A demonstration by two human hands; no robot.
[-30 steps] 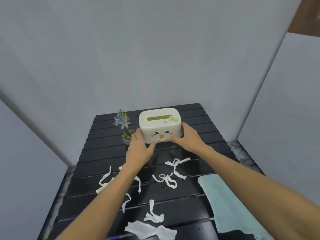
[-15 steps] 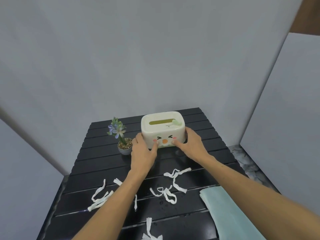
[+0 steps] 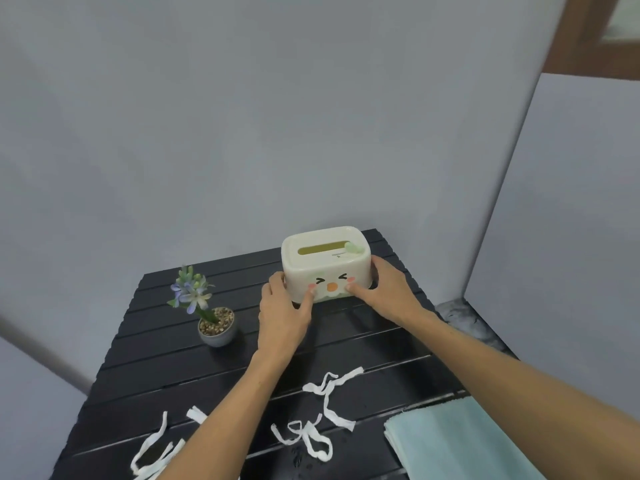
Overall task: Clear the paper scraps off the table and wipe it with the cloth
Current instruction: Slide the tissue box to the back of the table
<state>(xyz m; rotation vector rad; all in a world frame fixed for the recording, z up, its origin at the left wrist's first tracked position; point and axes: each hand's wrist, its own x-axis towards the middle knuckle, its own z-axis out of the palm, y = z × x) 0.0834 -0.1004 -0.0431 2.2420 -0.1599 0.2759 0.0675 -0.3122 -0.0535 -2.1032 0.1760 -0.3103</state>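
- The left hand and the right hand clasped a cream tissue box between them, thumbs pressed to its front face, fingers wrapped round each end.
- The box sat at the far edge of the black slatted tabletop, at about 12 o'clock from the person; whether its base touched the slats or was just clear of them could not be told.
- A small potted plant with pale blue flowers stood at 9 o'clock from the box, near the left hand but apart from it.
- White paper scraps lay scattered on the near slats at 6 o'clock from the box, with more under the left forearm at 7 o'clock.
- A folded light-blue cloth lay at the near right corner, at 4 o'clock, partly under the right forearm.
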